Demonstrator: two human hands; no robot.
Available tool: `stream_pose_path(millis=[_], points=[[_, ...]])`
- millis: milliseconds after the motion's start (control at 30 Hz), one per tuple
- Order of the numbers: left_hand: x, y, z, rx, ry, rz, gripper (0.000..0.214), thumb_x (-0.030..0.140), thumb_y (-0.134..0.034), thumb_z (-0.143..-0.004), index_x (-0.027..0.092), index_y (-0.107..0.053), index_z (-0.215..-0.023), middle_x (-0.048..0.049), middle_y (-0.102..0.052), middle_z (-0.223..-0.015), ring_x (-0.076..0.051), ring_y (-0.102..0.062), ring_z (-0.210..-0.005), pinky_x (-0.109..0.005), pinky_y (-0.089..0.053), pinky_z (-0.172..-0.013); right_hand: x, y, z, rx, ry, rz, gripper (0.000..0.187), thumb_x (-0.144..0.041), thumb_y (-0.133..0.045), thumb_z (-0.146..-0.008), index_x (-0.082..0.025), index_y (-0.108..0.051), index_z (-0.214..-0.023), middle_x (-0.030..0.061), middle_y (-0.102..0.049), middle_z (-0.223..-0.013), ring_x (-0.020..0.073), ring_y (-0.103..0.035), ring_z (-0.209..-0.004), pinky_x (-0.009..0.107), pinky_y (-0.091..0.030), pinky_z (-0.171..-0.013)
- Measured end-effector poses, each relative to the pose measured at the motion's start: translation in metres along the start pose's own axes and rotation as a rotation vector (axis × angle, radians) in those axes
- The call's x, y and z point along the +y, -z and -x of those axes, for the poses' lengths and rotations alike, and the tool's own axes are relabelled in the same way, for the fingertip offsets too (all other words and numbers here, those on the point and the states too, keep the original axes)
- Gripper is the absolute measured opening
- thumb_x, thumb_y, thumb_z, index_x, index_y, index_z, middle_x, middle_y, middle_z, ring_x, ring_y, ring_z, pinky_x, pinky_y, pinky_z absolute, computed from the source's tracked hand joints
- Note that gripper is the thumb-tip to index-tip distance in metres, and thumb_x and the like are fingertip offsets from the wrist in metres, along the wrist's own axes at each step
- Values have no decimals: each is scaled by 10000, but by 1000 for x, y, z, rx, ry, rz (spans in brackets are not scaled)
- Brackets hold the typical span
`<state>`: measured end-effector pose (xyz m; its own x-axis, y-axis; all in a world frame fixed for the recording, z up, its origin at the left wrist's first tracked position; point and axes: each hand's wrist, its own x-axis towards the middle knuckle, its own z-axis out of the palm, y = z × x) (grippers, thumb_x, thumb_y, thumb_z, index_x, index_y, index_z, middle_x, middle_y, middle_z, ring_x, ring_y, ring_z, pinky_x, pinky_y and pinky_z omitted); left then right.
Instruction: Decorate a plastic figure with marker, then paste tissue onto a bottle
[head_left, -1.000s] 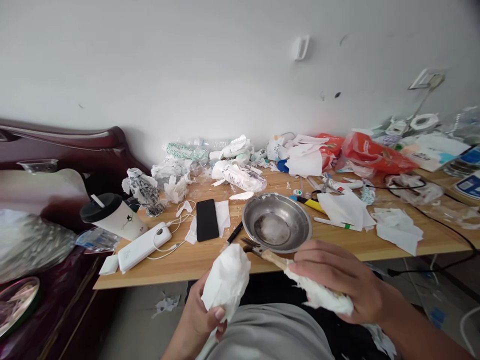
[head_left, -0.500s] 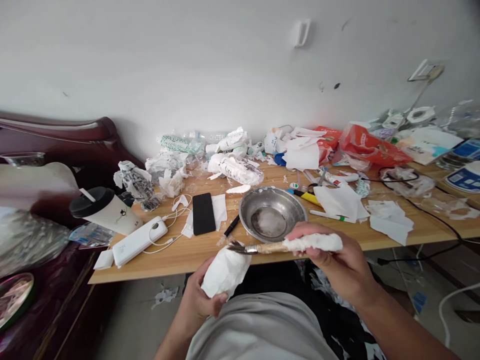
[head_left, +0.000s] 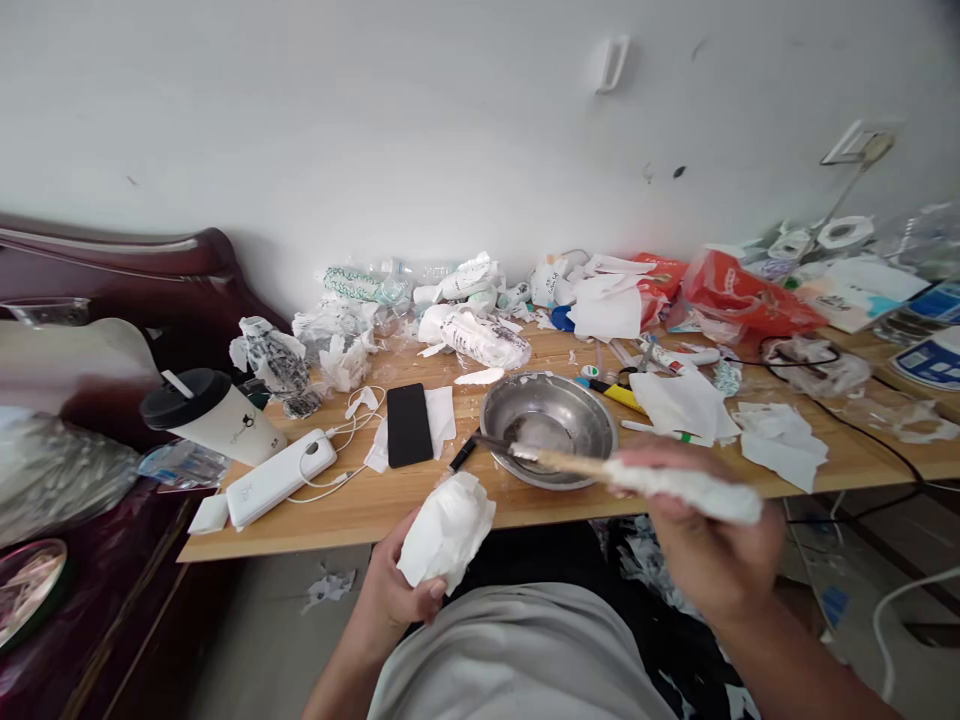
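Observation:
My left hand (head_left: 401, 585) is closed around a white paper-covered lump (head_left: 448, 530), held just off the table's front edge; what lies under the paper is hidden. A paintbrush (head_left: 574, 462) with a white-wrapped handle is gripped in my right hand (head_left: 705, 530), which is a little blurred. Its bristles point left, over the near-left rim of a metal bowl (head_left: 600, 430). Whether the brush touches the bowl I cannot tell. Beside the bowl lies a black marker (head_left: 465, 452).
On the wooden table (head_left: 300, 530) are a black phone (head_left: 409, 425), a white power bank (head_left: 281, 480) with its cable, and a lidded cup (head_left: 232, 425). Paper-wrapped bottles (head_left: 480, 335) and red plastic bags (head_left: 742, 290) line the wall. A yellow cutter (head_left: 619, 395) and paper sheets (head_left: 679, 405) lie right.
The brush has left the white lump and moved up over the bowl's left side, its handle swinging right with my right hand. My left hand has barely shifted.

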<state>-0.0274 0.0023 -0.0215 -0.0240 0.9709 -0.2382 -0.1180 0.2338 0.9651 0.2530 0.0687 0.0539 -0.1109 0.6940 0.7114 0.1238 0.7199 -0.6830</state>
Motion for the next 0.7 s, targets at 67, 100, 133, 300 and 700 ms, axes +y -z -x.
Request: stream_pose_path(millis=[67, 100, 133, 300, 700], points=[[0, -1, 0, 8, 7, 10, 1018, 646, -848, -551, 97, -551, -1355, 42, -569, -559, -87, -431, -394, -210, -383, -360, -7, -8, 4, -160, 102, 12, 237, -204, -544, -951, -177, -671, -1148, 87, -685, -875, 204, -643, -800, 324, -549, -670], [0, -1, -1, 9, 11, 12, 1034, 652, -848, -547, 95, -543, -1364, 40, -575, -564, -86, -429, -389, -212, -381, -358, -10, -11, 6, -218, 125, 2, 258, -172, -530, -939, -165, -658, -1164, 88, -681, -843, 203, -640, -780, 324, -546, -655], [0, -1, -1, 10, 15, 13, 1048, 660, -848, -541, 96, -539, -1368, 36, -582, -571, -85, -427, -385, -214, -379, -356, -13, -13, 8, -253, 125, -8, 285, -148, -510, -934, -158, -642, -1186, 83, -672, -803, 201, -634, -752, 324, -540, -637], [-1, -4, 3, 1, 48, 33, 1023, 704, -839, -514, 118, -584, -1312, 35, -565, -542, -90, -425, -381, -219, -377, -357, -16, -6, 14, -273, -4, -125, 234, -249, -512, -981, -177, -639, -1163, 61, -643, -739, 188, -598, -667, 316, -496, -589], [0, -6, -6, 41, 34, 67, 999, 632, -857, -563, 110, -529, -1349, 30, -610, -610, -88, -455, -394, -212, -388, -347, -13, -18, 31, -136, -68, -48, 229, -309, -547, -975, -172, -688, -1091, 76, -682, -826, 185, -650, -706, 280, -544, -604]])
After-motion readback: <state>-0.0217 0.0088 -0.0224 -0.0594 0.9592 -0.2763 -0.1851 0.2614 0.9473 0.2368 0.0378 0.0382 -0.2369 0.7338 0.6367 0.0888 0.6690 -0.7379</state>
